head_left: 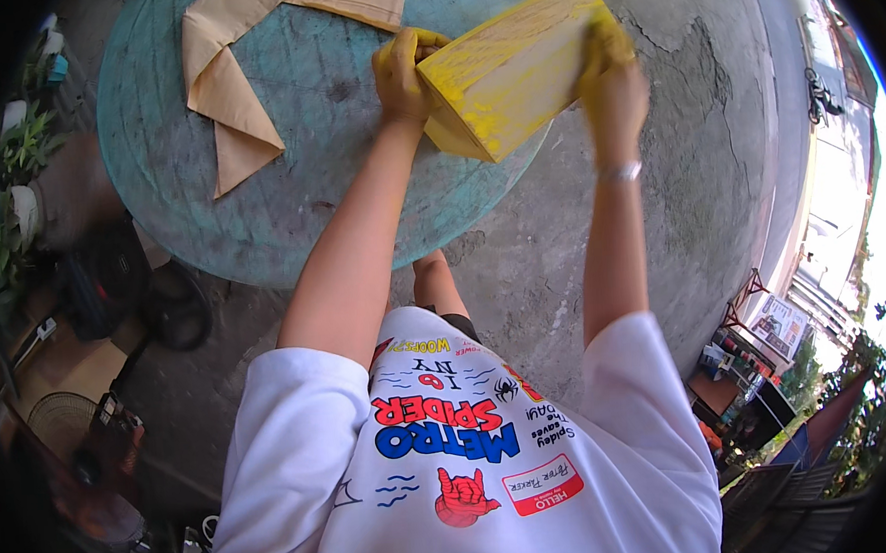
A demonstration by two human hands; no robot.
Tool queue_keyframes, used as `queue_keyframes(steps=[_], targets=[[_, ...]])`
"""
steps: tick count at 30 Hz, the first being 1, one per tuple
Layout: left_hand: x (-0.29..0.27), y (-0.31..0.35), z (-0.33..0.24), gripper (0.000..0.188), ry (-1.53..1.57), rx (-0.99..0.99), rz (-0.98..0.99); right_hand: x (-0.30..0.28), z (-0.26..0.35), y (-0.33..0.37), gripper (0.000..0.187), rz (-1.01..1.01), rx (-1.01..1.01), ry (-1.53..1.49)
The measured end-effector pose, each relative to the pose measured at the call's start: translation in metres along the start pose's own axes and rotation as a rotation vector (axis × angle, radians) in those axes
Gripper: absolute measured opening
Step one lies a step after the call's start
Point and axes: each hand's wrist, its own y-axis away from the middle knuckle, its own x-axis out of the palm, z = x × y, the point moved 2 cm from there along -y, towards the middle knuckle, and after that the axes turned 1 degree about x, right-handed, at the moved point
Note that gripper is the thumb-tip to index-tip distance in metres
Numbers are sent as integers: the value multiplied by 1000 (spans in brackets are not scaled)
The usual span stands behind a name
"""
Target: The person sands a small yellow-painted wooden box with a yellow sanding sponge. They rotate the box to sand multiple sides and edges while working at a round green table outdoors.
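Note:
A box-shaped piece (503,83) with bare tan patches and streaky yellow colour is tilted over the right edge of the round table. My left hand (402,76) grips its left end, fingers curled over the edge and stained yellow. At the box's right end is my right hand (613,82), smeared by motion, its fingers yellow too. Whether it holds anything cannot be made out. To the left of the box, a folded tan cloth (240,137) lies bent across the tabletop.
The weathered teal round table (329,212) stands on cracked grey concrete (698,163). Potted plants (21,148) line the far left. A round fan (65,426) and dark clutter sit lower left. Shelves with goods (738,361) stand at the right.

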Motion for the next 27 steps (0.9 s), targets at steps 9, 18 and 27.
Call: queue_keyframes(steps=[9,18,27], targets=[[1,4,11,25,356,-317,-33,-3,25,11,31,185,75,26],[-3,3,11,25,72,-133,-35,-7,70,46,38,14,-338,-15],[-7,10,14,35,42,-144,57,-7,77,35,32,-14,-321,-12]])
